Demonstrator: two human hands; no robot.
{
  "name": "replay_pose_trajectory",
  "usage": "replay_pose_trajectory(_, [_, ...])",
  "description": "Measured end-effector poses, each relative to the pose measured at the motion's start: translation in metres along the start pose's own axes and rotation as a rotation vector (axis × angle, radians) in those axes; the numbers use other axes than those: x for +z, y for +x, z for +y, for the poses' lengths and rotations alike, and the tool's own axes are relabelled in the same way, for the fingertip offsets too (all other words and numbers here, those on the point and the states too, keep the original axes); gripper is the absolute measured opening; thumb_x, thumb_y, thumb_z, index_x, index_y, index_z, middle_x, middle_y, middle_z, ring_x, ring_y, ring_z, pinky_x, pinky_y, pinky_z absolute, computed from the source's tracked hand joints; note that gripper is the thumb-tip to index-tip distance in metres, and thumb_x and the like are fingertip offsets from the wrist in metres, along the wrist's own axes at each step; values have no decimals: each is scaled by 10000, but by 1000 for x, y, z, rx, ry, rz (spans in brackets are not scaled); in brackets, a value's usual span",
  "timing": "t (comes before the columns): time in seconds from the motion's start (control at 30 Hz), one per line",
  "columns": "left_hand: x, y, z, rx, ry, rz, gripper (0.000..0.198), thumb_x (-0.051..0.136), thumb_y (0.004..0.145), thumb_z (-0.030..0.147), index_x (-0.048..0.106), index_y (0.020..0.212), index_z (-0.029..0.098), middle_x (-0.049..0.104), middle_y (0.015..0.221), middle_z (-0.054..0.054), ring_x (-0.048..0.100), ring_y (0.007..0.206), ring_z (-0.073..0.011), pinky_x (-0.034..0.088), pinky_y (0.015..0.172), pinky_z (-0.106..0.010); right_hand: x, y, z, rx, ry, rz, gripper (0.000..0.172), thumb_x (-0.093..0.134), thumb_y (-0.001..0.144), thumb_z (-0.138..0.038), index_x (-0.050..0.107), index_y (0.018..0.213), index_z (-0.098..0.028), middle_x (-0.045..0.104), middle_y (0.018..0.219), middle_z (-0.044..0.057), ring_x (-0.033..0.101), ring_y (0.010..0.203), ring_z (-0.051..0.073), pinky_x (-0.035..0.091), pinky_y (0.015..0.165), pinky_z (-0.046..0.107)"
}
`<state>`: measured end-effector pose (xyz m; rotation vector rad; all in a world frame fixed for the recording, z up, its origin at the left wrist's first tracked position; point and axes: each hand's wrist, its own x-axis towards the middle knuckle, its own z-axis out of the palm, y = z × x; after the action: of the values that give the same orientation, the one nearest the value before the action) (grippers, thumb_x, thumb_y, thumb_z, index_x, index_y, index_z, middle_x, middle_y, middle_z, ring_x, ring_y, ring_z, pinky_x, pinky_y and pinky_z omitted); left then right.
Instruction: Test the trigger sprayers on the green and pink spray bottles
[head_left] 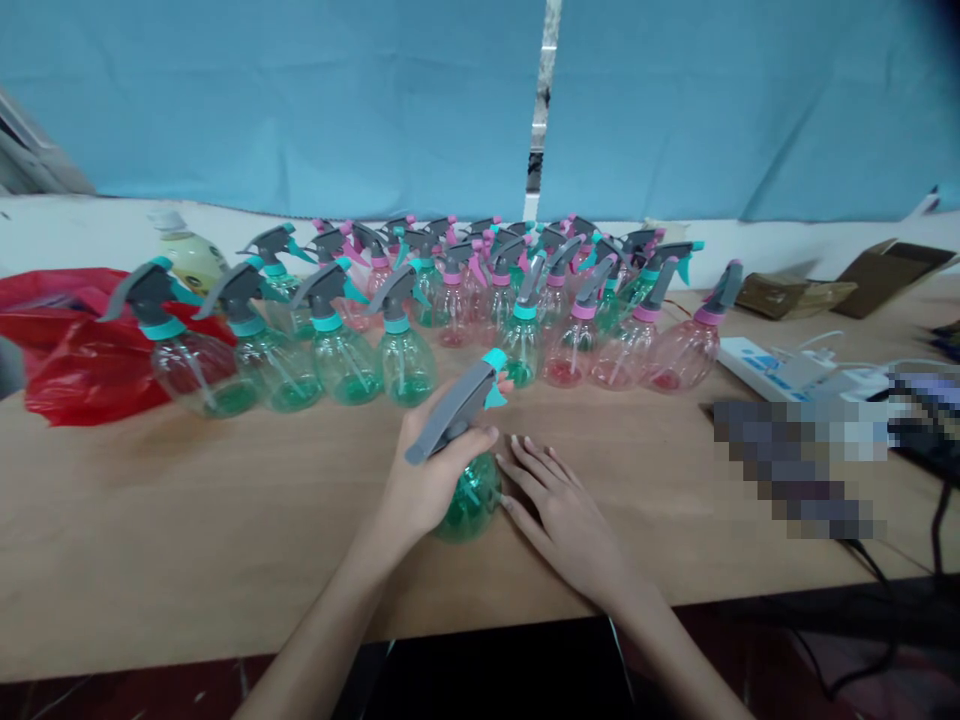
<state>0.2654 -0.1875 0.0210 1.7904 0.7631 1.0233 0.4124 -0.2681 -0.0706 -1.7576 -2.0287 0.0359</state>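
Observation:
A green spray bottle (471,505) with a grey and turquoise trigger head stands on the table in front of me. My left hand (424,480) is wrapped round its neck just below the head, and part of the bottle is hidden behind the fingers. My right hand (562,520) rests flat on the tabletop to the right, fingers stretched out, with the fingertips close to the bottle's side. Whether they touch it I cannot tell. Just beyond, another green spray bottle (520,350) and a pink-collared spray bottle (570,355) stand in the front row.
Several green and pink spray bottles fill the back of the wooden table (225,540). A red plastic bag (90,350) and a yellowish bottle (191,255) are at left. A power strip (765,370), cables and a cardboard box (892,275) lie at right.

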Motion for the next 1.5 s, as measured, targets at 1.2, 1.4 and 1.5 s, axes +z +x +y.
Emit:
replay_pose_trajectory(1.2, [-3,2,-3,28,55,-42,344,546,784,179,620,1105,278,577,713,25,552,651,-156,483,745,-330,-21,-19,-9,109,597,-33,513,400,939,-342,242,1425,-308,358,1475,11,373,1325,181,333,1092,444])
replay_pose_trajectory(1.4, [1,2,-3,64,68,30,246,590,801,229,642,1040,253,595,711,21,594,773,-173,483,770,-316,-33,-9,-27,27,496,36,545,511,887,-407,314,1376,-267,488,1370,61,464,1247,224,404,1027,449])
replay_pose_trajectory(1.5, [2,2,-1,83,79,59,202,560,844,285,630,1026,232,639,837,-6,598,821,-170,477,813,-324,-32,3,-39,50,457,88,573,568,832,-468,389,1311,-210,568,1249,102,541,1146,257,475,934,441])
